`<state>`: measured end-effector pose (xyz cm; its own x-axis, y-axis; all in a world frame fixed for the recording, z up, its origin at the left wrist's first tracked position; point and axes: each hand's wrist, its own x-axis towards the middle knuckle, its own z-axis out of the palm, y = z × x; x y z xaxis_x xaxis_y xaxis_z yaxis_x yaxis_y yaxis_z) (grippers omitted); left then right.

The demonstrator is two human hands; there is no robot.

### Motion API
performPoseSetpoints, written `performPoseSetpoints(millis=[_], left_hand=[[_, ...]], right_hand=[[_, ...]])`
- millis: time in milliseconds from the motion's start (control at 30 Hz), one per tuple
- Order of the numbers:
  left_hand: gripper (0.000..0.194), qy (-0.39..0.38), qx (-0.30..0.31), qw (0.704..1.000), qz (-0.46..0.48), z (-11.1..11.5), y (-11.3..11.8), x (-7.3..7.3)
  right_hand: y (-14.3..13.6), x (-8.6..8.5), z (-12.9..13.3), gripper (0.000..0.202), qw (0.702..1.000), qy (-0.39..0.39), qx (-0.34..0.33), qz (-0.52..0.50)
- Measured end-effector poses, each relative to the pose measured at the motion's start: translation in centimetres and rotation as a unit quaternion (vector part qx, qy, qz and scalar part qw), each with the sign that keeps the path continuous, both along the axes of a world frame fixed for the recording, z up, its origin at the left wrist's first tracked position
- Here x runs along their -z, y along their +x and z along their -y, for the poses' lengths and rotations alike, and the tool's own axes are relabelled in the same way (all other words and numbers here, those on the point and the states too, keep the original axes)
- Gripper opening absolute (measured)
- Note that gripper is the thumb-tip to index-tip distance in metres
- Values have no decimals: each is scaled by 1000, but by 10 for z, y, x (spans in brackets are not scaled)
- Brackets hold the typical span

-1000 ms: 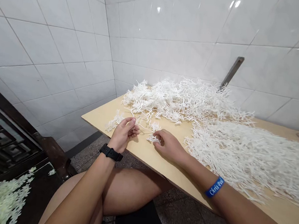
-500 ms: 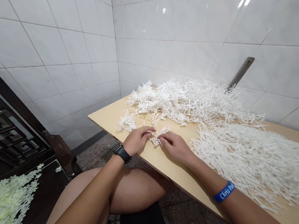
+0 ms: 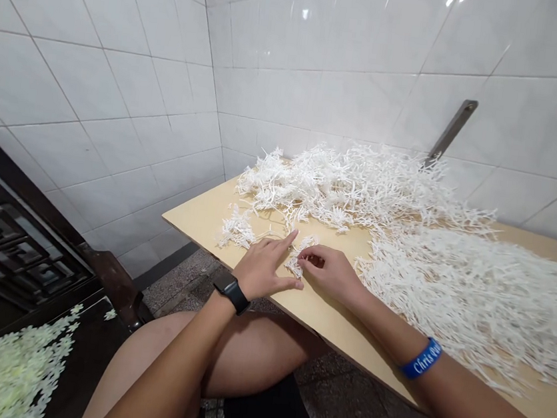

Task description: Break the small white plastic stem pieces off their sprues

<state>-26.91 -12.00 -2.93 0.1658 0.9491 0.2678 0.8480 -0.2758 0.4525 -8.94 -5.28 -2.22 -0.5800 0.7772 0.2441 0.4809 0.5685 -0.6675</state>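
My left hand [image 3: 268, 265] lies low over the board's near edge, thumb and fingers spread apart with nothing between them. Just right of it, my right hand [image 3: 330, 270] has thumb and forefinger pinched at a small cluster of white branched plastic stems [image 3: 295, 266]. What exactly the pinch holds is too small to make out. A loose bunch of similar white stems [image 3: 237, 228] rests to the left of my left hand. Behind both hands rises a tangled heap of white stems [image 3: 332, 181].
A wide spread of thin white stems [image 3: 471, 285] covers the right of the wooden tabletop [image 3: 197, 216]. Tiled walls close off the back and left. A metal bar [image 3: 450, 135] leans at the wall. Pale small flowers [image 3: 4, 365] lie on a dark carved chair [image 3: 87, 341].
My left hand has opened from a pinch, its thumb and fingers now spread, and has turned flatter over the cluster. My right hand stays nearly in place, still pinched.
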Motion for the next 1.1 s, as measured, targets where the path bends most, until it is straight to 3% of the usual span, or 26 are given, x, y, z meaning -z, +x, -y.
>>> performPoseSetpoints(millis=[167,500,733,933,1100], left_hand=[[86,-10,-41,999,0,0,11,-1],[100,-37,36,996,69,3,10,-2],[93,-23,7,992,124,5,13,-3],[95,6,6,985,173,5,16,-4],[95,10,32,973,230,9,18,-5]], right_hand=[[-2,-2,3,25,1000,12,2,2],[3,1,-2,27,1000,-25,14,-11],[3,-4,2,28,997,-40,31,-51],[3,-6,3,31,985,-122,46,-111],[1,-11,4,33,948,-236,53,-209]])
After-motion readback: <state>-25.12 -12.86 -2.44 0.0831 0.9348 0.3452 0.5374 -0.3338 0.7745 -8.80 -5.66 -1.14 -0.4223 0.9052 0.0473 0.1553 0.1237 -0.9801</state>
